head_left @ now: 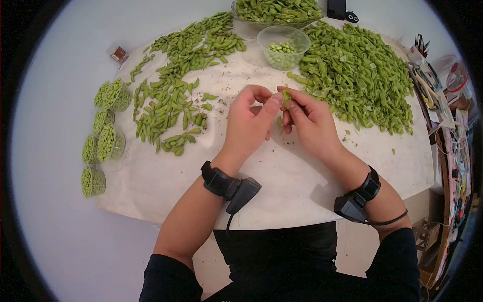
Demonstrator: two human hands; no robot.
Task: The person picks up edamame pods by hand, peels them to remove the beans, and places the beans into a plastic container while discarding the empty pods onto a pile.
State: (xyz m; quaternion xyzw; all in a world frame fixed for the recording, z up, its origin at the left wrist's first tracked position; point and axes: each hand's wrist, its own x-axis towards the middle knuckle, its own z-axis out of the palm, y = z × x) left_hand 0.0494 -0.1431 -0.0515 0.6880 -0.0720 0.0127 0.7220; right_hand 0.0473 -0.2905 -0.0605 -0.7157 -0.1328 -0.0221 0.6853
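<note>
Above the middle of the white table (176, 196), a green edamame pod (287, 99) is pinched between my two hands. My right hand (313, 121) closes on it with thumb and forefinger, its other fingers curled beneath. From the other side, the thumb of my left hand (247, 118) presses at the pod, fingers bent inward. Just beyond the hands stands a clear plastic bowl (265, 44) with shelled beans (282, 49) in it. Loose whole pods (173, 95) spread out to the left. A big heap of split pods (362, 75) lies to the right.
Several clear cups (111, 143) full of shelled beans line the left side. A large glass bowl (241, 18) of pods stands at the back, near a black phone (336, 9). A small jar (119, 54) is far left; a cluttered shelf (443, 108) borders the right edge.
</note>
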